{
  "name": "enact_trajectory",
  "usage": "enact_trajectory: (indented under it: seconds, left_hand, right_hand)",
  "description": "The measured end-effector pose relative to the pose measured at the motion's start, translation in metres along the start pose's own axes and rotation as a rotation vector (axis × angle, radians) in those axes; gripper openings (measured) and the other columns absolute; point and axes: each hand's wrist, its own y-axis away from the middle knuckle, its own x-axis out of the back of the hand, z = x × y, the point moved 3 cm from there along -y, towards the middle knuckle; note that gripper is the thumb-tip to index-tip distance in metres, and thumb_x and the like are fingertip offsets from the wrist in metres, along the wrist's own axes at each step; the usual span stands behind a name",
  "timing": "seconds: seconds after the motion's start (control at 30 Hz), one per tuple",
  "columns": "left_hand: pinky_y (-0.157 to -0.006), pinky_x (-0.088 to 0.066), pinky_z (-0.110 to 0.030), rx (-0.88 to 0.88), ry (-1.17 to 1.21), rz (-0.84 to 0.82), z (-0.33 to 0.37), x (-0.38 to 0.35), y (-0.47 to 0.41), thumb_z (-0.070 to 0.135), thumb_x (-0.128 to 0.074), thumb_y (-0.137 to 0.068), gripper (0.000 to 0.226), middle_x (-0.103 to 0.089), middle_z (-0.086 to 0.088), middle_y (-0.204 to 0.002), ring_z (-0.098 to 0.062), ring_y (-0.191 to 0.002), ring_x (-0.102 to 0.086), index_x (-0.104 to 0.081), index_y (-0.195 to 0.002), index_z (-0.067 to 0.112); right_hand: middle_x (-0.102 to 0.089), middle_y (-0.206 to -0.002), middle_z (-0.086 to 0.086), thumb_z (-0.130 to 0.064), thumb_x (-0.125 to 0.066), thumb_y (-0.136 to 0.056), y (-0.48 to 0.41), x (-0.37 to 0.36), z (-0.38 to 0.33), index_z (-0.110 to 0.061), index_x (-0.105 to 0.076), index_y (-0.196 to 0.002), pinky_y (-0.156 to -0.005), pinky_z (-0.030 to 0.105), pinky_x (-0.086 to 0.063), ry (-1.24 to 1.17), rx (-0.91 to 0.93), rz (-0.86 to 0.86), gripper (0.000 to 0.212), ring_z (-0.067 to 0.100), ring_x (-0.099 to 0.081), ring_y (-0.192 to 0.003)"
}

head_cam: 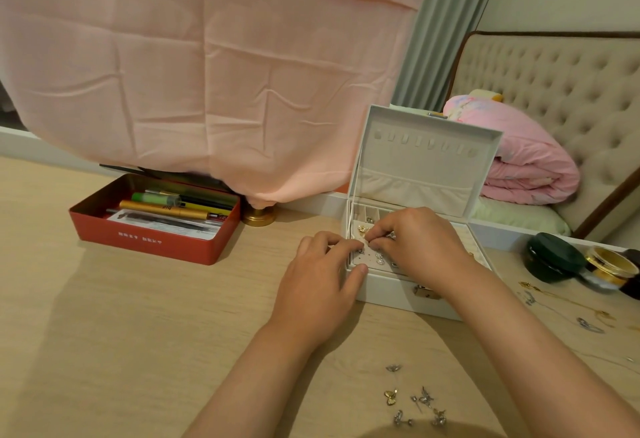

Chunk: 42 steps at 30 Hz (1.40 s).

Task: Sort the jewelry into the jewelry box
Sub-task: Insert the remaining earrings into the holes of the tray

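By the worktop's far edge: jewelry box, lid up. Left hand grips its front-left corner; right hand pinches a small piece over the tray. Loose earrings at the near edge.

Right hand hides most jewelry box compartments
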Motion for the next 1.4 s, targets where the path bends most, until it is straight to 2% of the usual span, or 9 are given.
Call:
enact_trajectory:
  seconds: [0.13, 0.47, 0.67, 0.8, 0.93, 1.07, 1.23, 1.33, 1.4]
  left_hand:
    - [-0.094, -0.043, -0.028, -0.007, 0.003, 0.003, 0.001, 0.0, 0.0, 0.047, -0.05, -0.097, 0.036, -0.048, 0.016, -0.123, -0.004, -0.119, -0.036, -0.053, -0.133, 0.041]
    - [-0.095, -0.043, -0.026, -0.029, -0.061, 0.006, 0.007, 0.006, 0.001, 0.046, -0.049, -0.097, 0.038, -0.046, 0.014, -0.127, -0.004, -0.121, -0.035, -0.053, -0.134, 0.038]
    - [-0.083, -0.041, -0.027, -0.129, -0.102, 0.075, 0.033, 0.025, 0.01, 0.037, -0.056, -0.094, 0.019, -0.052, 0.012, -0.107, -0.008, -0.103, -0.045, -0.062, -0.11, 0.03]
    - [-0.072, -0.037, -0.025, -0.209, -0.148, -0.124, 0.053, 0.027, 0.028, 0.036, -0.055, -0.094, 0.007, -0.054, 0.016, -0.091, -0.003, -0.087, -0.046, -0.061, -0.096, 0.033]
    - [-0.076, -0.043, -0.023, -0.19, -0.191, -0.302, 0.055, 0.019, 0.052, 0.042, -0.053, -0.092, 0.015, -0.056, 0.017, -0.092, 0.0, -0.089, -0.049, -0.065, -0.098, 0.036]
    - [-0.078, -0.04, -0.019, -0.172, -0.188, -0.339, 0.048, 0.011, 0.064, 0.048, -0.057, -0.088, 0.018, -0.056, 0.021, -0.09, 0.001, -0.093, -0.045, -0.067, -0.099, 0.038]
    - [-0.083, -0.041, -0.02, -0.139, -0.155, -0.361, 0.041, 0.008, 0.067, 0.053, -0.062, -0.085, 0.018, -0.058, 0.024, -0.091, 0.002, -0.095, -0.045, -0.068, -0.098, 0.041]
    - [-0.078, -0.042, -0.017, -0.042, -0.016, -0.306, 0.043, 0.012, 0.069, 0.043, -0.066, -0.086, 0.008, -0.063, 0.023, -0.087, 0.002, -0.091, -0.052, -0.068, -0.092, 0.039]
    - [-0.072, -0.045, -0.015, 0.097, 0.212, -0.247, 0.043, 0.013, 0.068, 0.028, -0.071, -0.088, 0.007, -0.068, 0.018, -0.085, -0.002, -0.081, -0.059, -0.07, -0.091, 0.035]
  right_hand:
    - [-0.068, -0.098, -0.017, -0.032, -0.065, -0.096, 0.001, -0.002, -0.004, -0.04, -0.077, -0.102, -0.071, 0.028, -0.039, 0.036, 0.084, -0.054, 0.015, 0.009, -0.061, -0.099]
    - [-0.066, -0.106, -0.017, -0.04, -0.058, -0.094, 0.02, 0.01, -0.002, -0.038, -0.075, -0.105, -0.077, 0.031, -0.049, -0.01, 0.092, 0.085, 0.021, 0.01, -0.061, -0.099]
    - [-0.067, -0.113, -0.022, -0.056, -0.053, -0.092, 0.076, 0.033, -0.003, -0.041, -0.074, -0.11, -0.083, 0.03, -0.038, 0.045, 0.233, 0.14, 0.032, 0.009, -0.055, -0.109]
    - [-0.066, -0.111, -0.021, -0.048, -0.055, -0.096, 0.113, 0.022, 0.003, -0.044, -0.07, -0.116, -0.098, 0.035, -0.04, 0.027, 0.261, -0.089, 0.025, 0.004, -0.055, -0.104]
    - [-0.063, -0.112, -0.019, -0.044, -0.06, -0.096, 0.131, 0.002, 0.009, -0.043, -0.068, -0.12, -0.09, 0.033, -0.048, -0.004, 0.238, -0.166, 0.025, 0.005, -0.056, -0.104]
    - [-0.064, -0.109, -0.013, -0.044, -0.062, -0.094, 0.131, -0.012, 0.011, -0.042, -0.07, -0.117, -0.082, 0.032, -0.047, 0.025, 0.282, -0.186, 0.024, 0.009, -0.058, -0.102]
    - [-0.063, -0.107, -0.013, -0.047, -0.06, -0.095, 0.129, -0.02, 0.012, -0.041, -0.072, -0.112, -0.08, 0.031, -0.045, -0.014, 0.308, -0.107, 0.022, 0.009, -0.057, -0.102]
    - [-0.063, -0.098, -0.017, -0.046, -0.065, -0.091, 0.13, -0.021, 0.014, -0.04, -0.075, -0.101, -0.076, 0.032, -0.044, -0.045, 0.344, 0.075, 0.015, 0.008, -0.055, -0.095]
    - [-0.064, -0.096, -0.019, -0.042, -0.071, -0.088, 0.131, -0.02, 0.016, -0.038, -0.076, -0.094, -0.091, 0.036, -0.043, -0.038, 0.375, 0.244, 0.009, 0.009, -0.055, -0.096]
